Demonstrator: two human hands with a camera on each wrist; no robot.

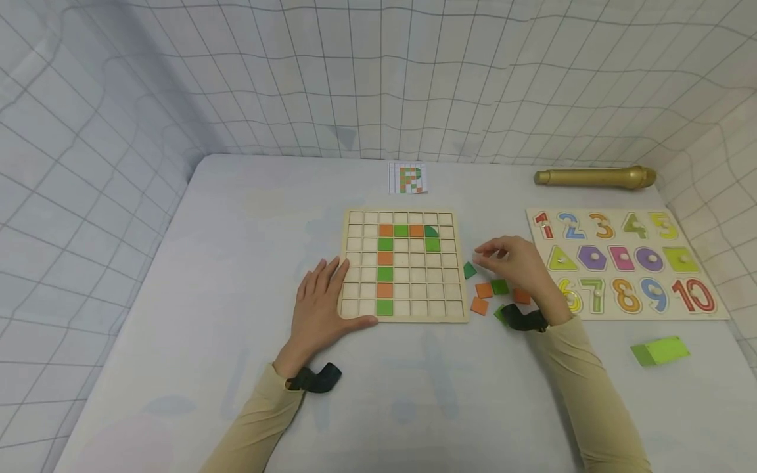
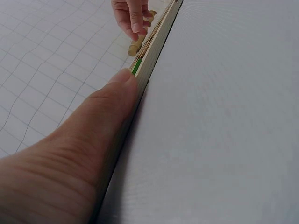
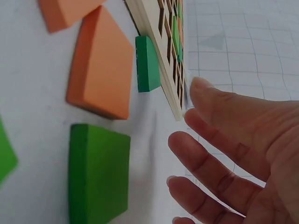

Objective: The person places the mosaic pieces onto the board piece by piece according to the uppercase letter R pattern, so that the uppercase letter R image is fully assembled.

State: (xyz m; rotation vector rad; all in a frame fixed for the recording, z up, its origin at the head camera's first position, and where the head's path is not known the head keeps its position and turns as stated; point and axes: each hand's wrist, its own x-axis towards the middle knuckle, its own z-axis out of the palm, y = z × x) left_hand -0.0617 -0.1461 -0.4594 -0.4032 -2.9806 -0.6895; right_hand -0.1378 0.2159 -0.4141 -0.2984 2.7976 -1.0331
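Note:
A wooden grid board (image 1: 417, 276) carries orange and green square tiles in a column and a top row, with a dark green rounded-corner tile (image 1: 431, 231) at that row's right end. My left hand (image 1: 319, 299) touches the board's lower left corner, fingers spread along the left side and thumb along the front edge. Right of the board, my right hand (image 1: 513, 264) hovers with loosely bent fingers and holds nothing visible. Near it lie a dark green tile (image 1: 470, 270) beside the board's edge, orange tiles (image 3: 100, 65) and green tiles (image 3: 100, 172).
A small card (image 1: 408, 179) with a coloured letter R pattern lies behind the board. To the right are a number-and-shape puzzle board (image 1: 600, 297), a gold microphone (image 1: 594, 177) and a light green block (image 1: 661, 351). Grid-lined fabric (image 1: 378, 79) walls the table.

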